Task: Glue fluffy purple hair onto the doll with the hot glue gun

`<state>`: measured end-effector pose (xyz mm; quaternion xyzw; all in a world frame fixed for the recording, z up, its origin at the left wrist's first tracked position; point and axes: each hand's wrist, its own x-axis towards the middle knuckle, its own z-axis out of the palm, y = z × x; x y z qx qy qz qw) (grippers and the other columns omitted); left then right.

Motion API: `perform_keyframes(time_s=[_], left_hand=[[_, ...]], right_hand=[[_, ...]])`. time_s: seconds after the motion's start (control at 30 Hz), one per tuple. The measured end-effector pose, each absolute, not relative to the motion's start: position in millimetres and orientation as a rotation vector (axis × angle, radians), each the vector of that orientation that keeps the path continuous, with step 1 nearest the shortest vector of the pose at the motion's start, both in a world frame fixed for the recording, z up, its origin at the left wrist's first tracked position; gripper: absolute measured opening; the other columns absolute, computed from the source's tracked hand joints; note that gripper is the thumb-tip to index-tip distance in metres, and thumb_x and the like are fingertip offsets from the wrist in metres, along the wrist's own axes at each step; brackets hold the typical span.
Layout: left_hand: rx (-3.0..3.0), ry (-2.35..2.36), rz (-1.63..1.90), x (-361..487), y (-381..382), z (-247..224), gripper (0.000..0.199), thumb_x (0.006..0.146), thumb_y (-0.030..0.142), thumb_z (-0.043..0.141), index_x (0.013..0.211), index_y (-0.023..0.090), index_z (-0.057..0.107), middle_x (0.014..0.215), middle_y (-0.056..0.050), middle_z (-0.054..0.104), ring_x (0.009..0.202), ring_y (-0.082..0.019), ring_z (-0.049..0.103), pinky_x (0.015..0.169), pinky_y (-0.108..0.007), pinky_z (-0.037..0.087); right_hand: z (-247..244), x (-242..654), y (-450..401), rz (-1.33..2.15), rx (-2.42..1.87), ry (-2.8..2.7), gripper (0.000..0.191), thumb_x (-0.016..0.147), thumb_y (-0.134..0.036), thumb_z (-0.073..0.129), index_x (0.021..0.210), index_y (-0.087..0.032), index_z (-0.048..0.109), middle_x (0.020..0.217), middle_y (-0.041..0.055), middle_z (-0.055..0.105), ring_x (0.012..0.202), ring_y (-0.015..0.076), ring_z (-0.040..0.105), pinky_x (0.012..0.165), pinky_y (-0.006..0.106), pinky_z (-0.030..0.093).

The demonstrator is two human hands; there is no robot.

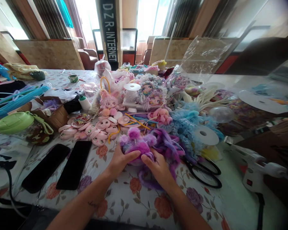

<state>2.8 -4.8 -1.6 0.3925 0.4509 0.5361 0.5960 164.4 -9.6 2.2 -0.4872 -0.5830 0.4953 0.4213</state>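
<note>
While curtained windows glow beyond, hands (139, 161) pinch purple fluff (138, 145) over flowered cloth (134, 204).

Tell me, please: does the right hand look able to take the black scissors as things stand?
Probably yes: the black scissors lie to its right with handle loops uncovered, only soft purple fiber partly between. However, the right hand grips the purple fluffy piece, so it likely must let go first.

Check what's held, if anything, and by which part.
Left hand and right hand hold the fluffy purple-pink piece by its lower left and right sides, thumbs on the near face; other fingers mostly hidden.
</note>
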Motion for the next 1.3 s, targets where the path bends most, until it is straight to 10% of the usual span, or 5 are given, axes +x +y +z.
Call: perform_keyframes(time_s=[0.43,1.3], left_hand=[[0.941,0.957,1.213,7,-7,3,0.061,0.063,0.036,0.088,0.115,0.015,0.064,0.109,-0.009,0.073,0.104,-0.029,0.068,0.089,-0.038,0.055],[0.995,1.191,1.284,7,-11,7,0.054,0.065,0.041,0.086,0.108,0.016,0.064,0.1,-0.006,0.074,0.09,-0.024,0.069,0.082,-0.035,0.056]], right_hand=[[0,167,-9,1.104,-1.394,-1.428,0.054,0.08,-0.066,0.062,0.087,-0.013,0.073,0.072,0.0041,0.072,0.068,0.0227,0.064,0.064,0.029,0.049],[6,167,-8,1.291,-1.214,-1.433,0.056,0.071,-0.06,0.077,0.108,-0.017,0.073,0.096,0.0039,0.078,0.091,0.0282,0.07,0.08,0.033,0.055]])
